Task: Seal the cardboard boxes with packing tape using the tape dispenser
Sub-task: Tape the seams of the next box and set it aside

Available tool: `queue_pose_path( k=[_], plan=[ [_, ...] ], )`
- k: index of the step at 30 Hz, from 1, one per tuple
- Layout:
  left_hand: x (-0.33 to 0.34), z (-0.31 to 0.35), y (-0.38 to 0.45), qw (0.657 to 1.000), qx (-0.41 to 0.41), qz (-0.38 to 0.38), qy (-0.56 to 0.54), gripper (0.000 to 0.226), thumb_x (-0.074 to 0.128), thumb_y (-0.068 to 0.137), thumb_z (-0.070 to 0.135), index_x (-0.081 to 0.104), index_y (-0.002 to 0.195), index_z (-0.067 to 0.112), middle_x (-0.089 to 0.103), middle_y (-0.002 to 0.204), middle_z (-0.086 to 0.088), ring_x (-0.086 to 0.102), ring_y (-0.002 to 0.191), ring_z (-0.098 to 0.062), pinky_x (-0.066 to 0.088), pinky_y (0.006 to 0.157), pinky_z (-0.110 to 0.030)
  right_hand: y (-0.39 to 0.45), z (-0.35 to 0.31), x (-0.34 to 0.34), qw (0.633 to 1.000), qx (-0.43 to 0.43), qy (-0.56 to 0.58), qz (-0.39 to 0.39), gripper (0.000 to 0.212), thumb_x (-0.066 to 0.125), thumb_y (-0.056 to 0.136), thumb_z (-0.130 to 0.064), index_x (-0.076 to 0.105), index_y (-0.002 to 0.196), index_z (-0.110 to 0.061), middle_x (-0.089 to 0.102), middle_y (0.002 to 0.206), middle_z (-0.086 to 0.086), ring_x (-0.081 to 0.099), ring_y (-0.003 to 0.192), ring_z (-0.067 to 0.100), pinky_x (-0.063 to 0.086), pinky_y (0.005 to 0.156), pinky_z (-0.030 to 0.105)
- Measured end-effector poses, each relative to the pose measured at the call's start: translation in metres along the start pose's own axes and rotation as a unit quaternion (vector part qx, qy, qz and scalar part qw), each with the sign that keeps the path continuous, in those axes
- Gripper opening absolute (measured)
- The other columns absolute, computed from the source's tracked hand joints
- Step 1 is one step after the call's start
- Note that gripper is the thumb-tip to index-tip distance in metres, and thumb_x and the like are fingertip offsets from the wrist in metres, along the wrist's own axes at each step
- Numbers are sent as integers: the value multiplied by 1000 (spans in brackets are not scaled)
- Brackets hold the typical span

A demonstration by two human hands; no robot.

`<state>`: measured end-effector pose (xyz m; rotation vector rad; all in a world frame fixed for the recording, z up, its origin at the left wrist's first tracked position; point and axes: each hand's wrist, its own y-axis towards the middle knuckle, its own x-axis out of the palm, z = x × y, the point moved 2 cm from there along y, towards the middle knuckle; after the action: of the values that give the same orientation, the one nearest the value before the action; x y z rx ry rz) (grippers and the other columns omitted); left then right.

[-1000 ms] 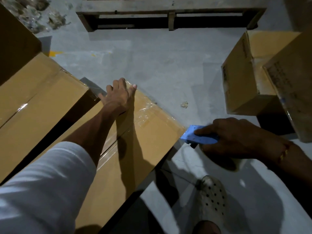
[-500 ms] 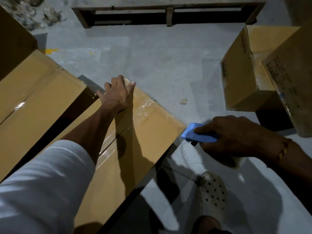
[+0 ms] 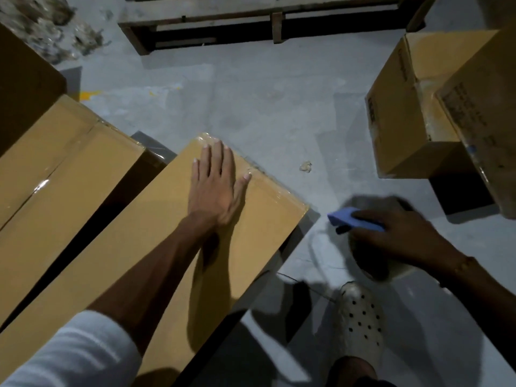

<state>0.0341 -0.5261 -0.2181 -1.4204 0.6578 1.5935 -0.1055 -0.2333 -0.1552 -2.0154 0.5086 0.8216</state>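
A long cardboard box [image 3: 262, 216] lies diagonally in front of me, with clear tape over its far end. My left hand [image 3: 213, 188] rests flat on the box top near that far end, fingers spread. To the right of the box, above the floor, my right hand [image 3: 396, 233] grips a blue tape dispenser [image 3: 351, 217], slightly blurred; the tape roll under the hand is mostly hidden. A second long taped box [image 3: 64, 169] lies parallel on the left.
Two more cardboard boxes [image 3: 405, 107] stand at the right. A wooden pallet [image 3: 268, 15] lies across the far floor, debris at the far left. My white perforated shoe [image 3: 360, 322] stands on the grey concrete floor [image 3: 251, 101] below the dispenser.
My left hand slid from gripping the box's far corner to lying flat on its top. My right hand with the dispenser shifted slightly to the right, away from the box edge.
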Motion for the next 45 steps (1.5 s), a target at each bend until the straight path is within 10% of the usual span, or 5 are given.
queue_pose_path(
  k=[9, 22, 28, 39, 45],
  plan=[
    [-13, 48, 4, 955, 294, 9, 43, 47, 29, 103, 49, 62, 114, 18, 58, 109, -1, 51, 102, -20, 37, 100, -43, 0, -28, 0, 828, 2, 558, 50, 27, 63, 89, -26, 74, 112, -15, 70, 102, 18, 59, 85, 20, 43, 77, 35],
    [-36, -61, 87, 981, -176, -3, -84, 66, 27, 104, 57, 58, 118, 0, 58, 107, -16, 52, 95, -29, 41, 84, -40, -7, -52, 6, 802, 1, 597, 35, 20, 63, 89, -27, 80, 99, -29, 62, 74, -3, 46, 76, 15, 36, 68, 30],
    [-3, 24, 15, 999, -22, 31, 19, 66, 9, 101, 55, 34, 153, 23, 20, 164, -15, 8, 153, -37, 5, 124, -53, -7, -47, -4, 773, -20, 634, 15, 31, 62, 86, -28, 76, 113, -23, 69, 123, 14, 64, 113, 22, 46, 100, 36],
    [16, 122, -33, 969, 231, -54, 74, 44, 32, 98, 44, 67, 119, 27, 61, 123, 9, 43, 129, -20, 1, 118, -65, -19, -40, -14, 772, 1, 633, 47, 20, 54, 96, -17, 73, 101, -17, 69, 73, -11, 63, 62, -2, 48, 52, 13],
    [13, 83, -68, 972, 216, -80, 40, 74, 3, 99, 62, 6, 160, 21, -6, 168, -7, -10, 154, -28, 2, 124, -55, -29, -49, -31, 784, -14, 621, 11, 25, 51, 98, -22, 72, 110, -16, 71, 79, -6, 65, 68, 3, 51, 56, 18]
  ],
)
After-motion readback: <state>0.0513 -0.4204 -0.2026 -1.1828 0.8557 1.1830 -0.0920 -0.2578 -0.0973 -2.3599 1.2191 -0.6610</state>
